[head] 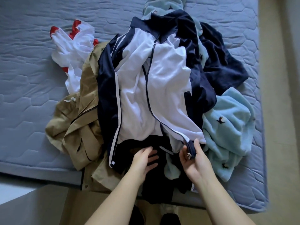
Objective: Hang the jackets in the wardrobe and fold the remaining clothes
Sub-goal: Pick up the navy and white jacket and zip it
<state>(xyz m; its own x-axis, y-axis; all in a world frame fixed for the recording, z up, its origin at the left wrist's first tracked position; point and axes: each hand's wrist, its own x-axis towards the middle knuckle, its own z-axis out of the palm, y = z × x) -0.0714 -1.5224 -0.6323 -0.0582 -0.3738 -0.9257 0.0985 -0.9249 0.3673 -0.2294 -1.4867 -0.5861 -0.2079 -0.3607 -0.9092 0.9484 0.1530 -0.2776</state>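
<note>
A heap of clothes lies on the blue quilted mattress point(32, 78). On top is a navy track jacket point(151, 88) turned open, its white mesh lining up and a zip running down the middle. My right hand point(193, 158) pinches the jacket's bottom zip corner, where a metal zip pull shows between the fingers. My left hand point(144, 159) lies with straight fingers on the dark fabric at the jacket's lower hem. A tan jacket point(81, 127) lies left of it, partly hanging over the bed's edge. A white and red garment point(73, 44) lies at the upper left.
Light blue fleece clothes with small dark bird prints point(227, 130) lie at the right and top of the heap. A dark navy garment point(222, 65) is at the upper right. The bed's near edge runs across the bottom, with beige floor point(282, 111) to the right.
</note>
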